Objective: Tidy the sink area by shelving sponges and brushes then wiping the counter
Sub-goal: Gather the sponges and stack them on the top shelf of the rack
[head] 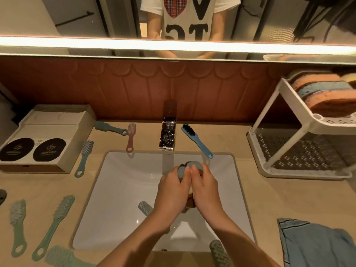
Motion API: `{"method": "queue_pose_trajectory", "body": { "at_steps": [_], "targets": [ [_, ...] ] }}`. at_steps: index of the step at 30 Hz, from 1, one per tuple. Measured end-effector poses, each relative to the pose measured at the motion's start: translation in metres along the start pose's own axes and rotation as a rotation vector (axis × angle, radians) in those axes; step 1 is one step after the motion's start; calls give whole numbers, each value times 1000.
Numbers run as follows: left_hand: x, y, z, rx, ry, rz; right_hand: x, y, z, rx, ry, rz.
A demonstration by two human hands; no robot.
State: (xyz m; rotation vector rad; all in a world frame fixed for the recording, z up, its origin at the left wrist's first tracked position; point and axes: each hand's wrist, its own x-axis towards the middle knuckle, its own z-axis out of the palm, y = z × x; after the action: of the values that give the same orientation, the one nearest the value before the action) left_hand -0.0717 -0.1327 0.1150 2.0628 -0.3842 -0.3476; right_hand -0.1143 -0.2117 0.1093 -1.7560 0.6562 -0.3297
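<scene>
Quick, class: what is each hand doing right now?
Left hand: grips the sponge over the sink.
Right hand: grips the same sponge.

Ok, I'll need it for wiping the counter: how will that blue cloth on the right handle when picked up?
The blue cloth lies rumpled and folded, so it will probably droop limply. It looks thin, so likely light. Lying flat, it shouldn't roll.
</scene>
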Motion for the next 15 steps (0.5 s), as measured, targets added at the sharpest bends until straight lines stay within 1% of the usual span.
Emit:
{"method": "queue_pose_trajectory", "body": {
  "at_steps": [7,11,13,15],
  "targets": [
    [5,15,19,107,-53,-2,13,12,-34,-16,-85,40],
    [13,29,13,-38,-60,-71,17,12,-68,-18,-233,82],
    [13,37,10,-113,-96,-101,17,9,-86,-17,-295,52],
    [13,46,7,-199,-164,-156,18,3,-102,24,-322,12]
  ]
}}
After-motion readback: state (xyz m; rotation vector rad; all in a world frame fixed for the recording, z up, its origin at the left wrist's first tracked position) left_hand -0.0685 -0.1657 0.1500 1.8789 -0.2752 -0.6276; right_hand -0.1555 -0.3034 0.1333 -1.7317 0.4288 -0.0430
